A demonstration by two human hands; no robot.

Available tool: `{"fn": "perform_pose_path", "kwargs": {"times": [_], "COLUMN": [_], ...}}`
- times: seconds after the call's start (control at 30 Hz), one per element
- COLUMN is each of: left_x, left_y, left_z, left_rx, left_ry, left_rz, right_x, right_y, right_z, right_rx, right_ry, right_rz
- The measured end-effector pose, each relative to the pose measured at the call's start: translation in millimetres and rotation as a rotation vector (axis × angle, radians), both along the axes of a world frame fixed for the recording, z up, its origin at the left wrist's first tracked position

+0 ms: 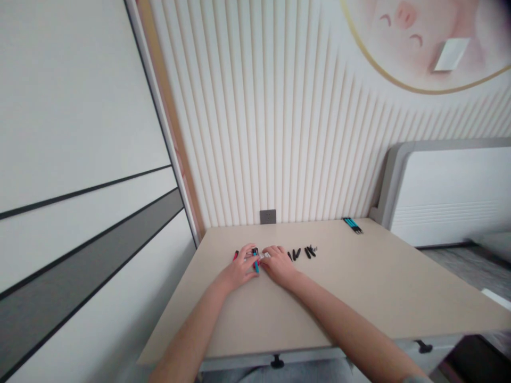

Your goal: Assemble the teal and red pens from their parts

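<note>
Soft, diffuse indoor light brightens the whole scene evenly. Only faint, soft shadows lie on the table (359,287) beneath the left hand (239,268) and right hand (279,266). Wide-angle distortion bends the ribbed wall panel (255,133) toward the edges, and the top right corner smears into blur.

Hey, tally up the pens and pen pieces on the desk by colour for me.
Black pen parts: about 5
Cyan-and-black pens: about 3
Cyan pen between the left hand and right hand: 1
Red pen part: 1
Total: about 10; small pieces blur together.
</note>
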State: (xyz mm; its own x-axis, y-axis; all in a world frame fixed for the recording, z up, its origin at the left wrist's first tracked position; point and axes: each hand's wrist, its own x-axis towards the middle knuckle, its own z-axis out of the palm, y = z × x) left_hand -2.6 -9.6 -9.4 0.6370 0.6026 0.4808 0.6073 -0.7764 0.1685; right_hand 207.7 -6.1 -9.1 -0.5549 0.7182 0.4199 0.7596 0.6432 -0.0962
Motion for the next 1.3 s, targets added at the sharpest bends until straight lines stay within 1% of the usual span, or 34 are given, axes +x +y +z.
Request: {"fn": "perform_pose_path", "kwargs": {"times": [0.17, 0.37, 0.57, 0.7, 0.87, 0.93, 1.03, 1.13, 1.3], "left_x": [1, -1, -3, -3, -4, -5, -5, -3, -2], "left_y": [-1, -3, 5, 7, 3, 3, 3, 2, 0], "left_z": [3.1, 10.6, 5.6, 5.2, 8.0, 6.3, 2.8, 1.4, 4.2], "left_rx": [0.041, 0.093, 0.157, 0.145, 0.081, 0.050, 0.035, 0.059, 0.067], "left_ry": [0.032, -0.021, -0.088, -0.101, -0.036, 0.003, 0.041, 0.062, 0.101], "left_rz": [0.014, 0.037, 0.069, 0.109, 0.182, 0.210, 0.217, 0.214, 0.188], "right_x": [1, 14, 21, 20, 16, 15, 14, 14, 13], "right_y": [-7, -21, -14, -13, -7, -3, 1, 0, -4], "right_z": [1.9, 3.2, -0.2, 0.9, -5.0, -8.9, -11.6, -9.9, -8.8], "right_rx": [0.007, -0.060, -0.133, -0.235, -0.408, -0.488, -0.600, -0.650, -0.638], "right_ry": [0.067, 0.342, 0.517, 0.634, 0.918, 1.020, 1.143, 1.173, 1.140], "right_rz": [0.054, 0.071, 0.109, 0.075, 0.029, 0.036, 0.068, 0.103, 0.115]}}
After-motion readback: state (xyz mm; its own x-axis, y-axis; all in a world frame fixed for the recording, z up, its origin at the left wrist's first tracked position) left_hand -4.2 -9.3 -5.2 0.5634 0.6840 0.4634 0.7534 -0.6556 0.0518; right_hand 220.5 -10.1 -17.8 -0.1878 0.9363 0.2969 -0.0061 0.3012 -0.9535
